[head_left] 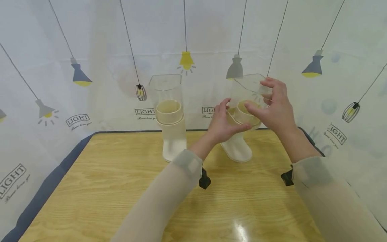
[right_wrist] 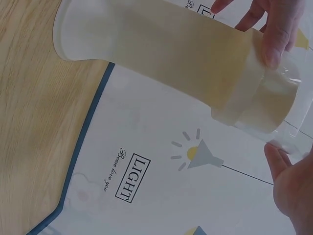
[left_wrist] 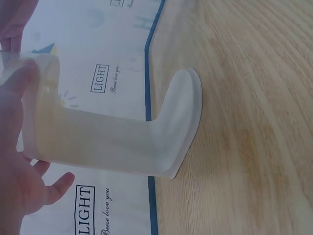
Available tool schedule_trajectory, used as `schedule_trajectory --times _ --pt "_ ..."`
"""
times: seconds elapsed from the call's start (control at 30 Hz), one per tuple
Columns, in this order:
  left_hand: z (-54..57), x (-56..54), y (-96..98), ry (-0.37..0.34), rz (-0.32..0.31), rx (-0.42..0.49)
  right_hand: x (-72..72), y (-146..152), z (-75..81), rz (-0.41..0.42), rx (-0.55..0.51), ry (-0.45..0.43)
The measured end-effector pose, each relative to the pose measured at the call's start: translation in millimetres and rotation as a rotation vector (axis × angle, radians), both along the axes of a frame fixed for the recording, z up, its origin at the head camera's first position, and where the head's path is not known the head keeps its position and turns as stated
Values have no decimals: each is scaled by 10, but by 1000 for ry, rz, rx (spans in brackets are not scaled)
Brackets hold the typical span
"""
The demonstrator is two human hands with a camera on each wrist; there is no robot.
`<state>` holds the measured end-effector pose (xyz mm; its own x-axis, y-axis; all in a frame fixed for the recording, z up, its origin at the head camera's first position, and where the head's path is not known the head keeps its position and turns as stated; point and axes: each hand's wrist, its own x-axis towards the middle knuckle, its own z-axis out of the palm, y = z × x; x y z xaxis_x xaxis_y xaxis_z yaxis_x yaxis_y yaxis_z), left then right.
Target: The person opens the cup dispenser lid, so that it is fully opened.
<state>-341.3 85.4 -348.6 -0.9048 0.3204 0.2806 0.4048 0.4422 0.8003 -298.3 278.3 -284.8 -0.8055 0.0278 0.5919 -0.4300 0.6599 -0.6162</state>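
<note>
The left hand (head_left: 222, 126) clasps the collar of the cream stand (head_left: 238, 148), whose foot is on the desk (head_left: 121, 201) beyond and below it. The right hand (head_left: 279, 109) curls thumb and fingers about the right side of the clear sleeve (head_left: 242, 89) above. Both hands hide parts of the collar; the sleeve's transparent edges are faint, and its top is cut off in the right wrist view.

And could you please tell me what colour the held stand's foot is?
The foot is plain white, showing best in the left wrist view.
</note>
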Motion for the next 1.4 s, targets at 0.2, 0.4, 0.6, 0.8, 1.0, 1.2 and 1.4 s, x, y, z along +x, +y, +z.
schedule_trajectory --times 0.2,0.4,0.6,0.8,1.0,1.2,1.4 --pt "-13 45 16 29 17 -3 16 -24 -23 -22 -18 -42" --pt "-15 129 22 57 46 -5 2 -56 -43 -2 -89 -50" --pt "-48 161 57 55 69 -12 4 -93 -79 14 -179 -84" --pt "-55 101 135 -2 0 136 14 -111 -97 8 -231 -150" --pt "-35 60 211 -20 15 167 -11 -167 -76 -34 -245 -142" --pt "-38 25 234 19 13 133 -20 -240 -54 -98 -234 -96" --pt "-59 -6 233 13 2 118 -11 -273 -48 -128 -251 -97"
